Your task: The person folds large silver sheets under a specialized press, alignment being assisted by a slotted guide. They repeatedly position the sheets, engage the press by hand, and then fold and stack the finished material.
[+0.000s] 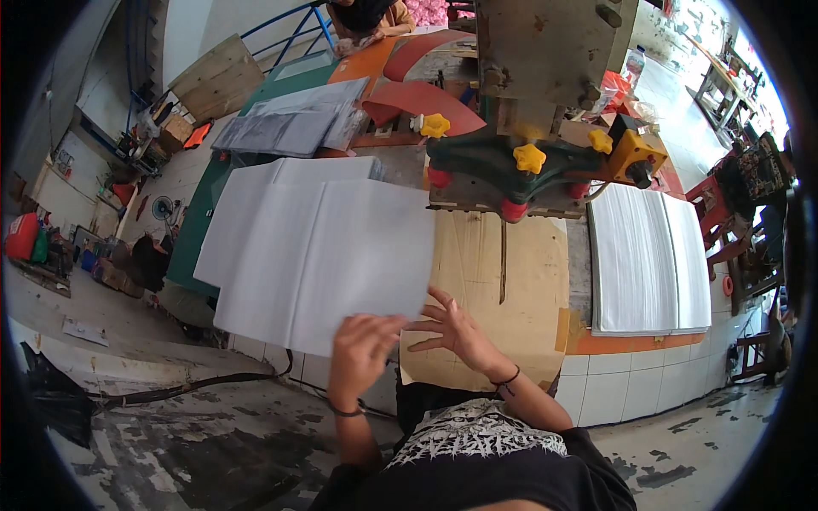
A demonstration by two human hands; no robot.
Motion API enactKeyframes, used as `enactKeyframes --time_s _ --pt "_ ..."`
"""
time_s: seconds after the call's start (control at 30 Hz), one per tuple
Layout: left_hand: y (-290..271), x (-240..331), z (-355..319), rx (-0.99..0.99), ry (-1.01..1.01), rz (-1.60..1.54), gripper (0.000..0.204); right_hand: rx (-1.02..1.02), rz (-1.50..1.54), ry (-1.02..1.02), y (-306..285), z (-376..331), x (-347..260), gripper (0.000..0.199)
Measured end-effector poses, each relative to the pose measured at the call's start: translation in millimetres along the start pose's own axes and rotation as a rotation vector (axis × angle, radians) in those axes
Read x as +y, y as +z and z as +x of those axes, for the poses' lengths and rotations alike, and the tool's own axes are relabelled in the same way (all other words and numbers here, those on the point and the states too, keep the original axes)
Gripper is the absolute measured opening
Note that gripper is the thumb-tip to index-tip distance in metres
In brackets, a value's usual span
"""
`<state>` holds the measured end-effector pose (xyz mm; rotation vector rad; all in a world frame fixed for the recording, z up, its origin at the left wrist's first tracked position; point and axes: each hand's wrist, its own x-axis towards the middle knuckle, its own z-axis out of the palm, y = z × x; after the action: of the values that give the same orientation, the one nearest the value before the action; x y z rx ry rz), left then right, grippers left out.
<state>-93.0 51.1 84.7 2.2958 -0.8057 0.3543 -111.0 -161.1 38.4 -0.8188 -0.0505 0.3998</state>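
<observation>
A large white sheet with a lengthwise crease lies to the left, over more pale sheets. My left hand is at its near right corner, fingers bent and slightly blurred; whether they grip the sheet is hidden. Just right of it, my right hand is open with fingers spread, its fingertips close to the sheet's right edge. Beneath the right hand is a tan board with a dark slot running down it. Beyond the board stands a press head with yellow star knobs and red feet.
A thick stack of white sheets sits right of the board. Clear plastic-wrapped sheets lie at the far left of the green table. Red curved flaps and a yellow control box flank the press. Another person works beyond.
</observation>
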Motion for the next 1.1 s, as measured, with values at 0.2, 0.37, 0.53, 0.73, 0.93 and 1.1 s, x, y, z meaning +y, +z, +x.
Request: enactKeyframes --time_s 0.2,0.37,0.53,0.73,0.93,1.1 --pt "23 11 -31 0.312 -0.174 -0.236 0.026 0.254 -0.286 -0.077 -25 23 43 0.063" --pt "6 -41 -56 1.191 -0.852 -0.093 0.054 0.240 -0.318 -0.094 -10 16 30 0.057" --pt "-11 -52 -62 1.337 -0.888 -0.486 0.083 0.276 -0.436 -0.031 -26 -6 20 0.058" --pt "-18 -53 -84 1.273 -0.923 -0.913 0.060 0.406 -0.495 0.134 -36 -61 8 0.068" --pt "1 -19 -67 1.241 -0.811 -0.752 0.048 0.524 -0.651 0.058 -49 -98 -16 0.074" --pt "32 6 -46 1.126 -0.772 -0.836 0.043 0.759 -0.756 -0.103 -87 -127 -16 0.069"
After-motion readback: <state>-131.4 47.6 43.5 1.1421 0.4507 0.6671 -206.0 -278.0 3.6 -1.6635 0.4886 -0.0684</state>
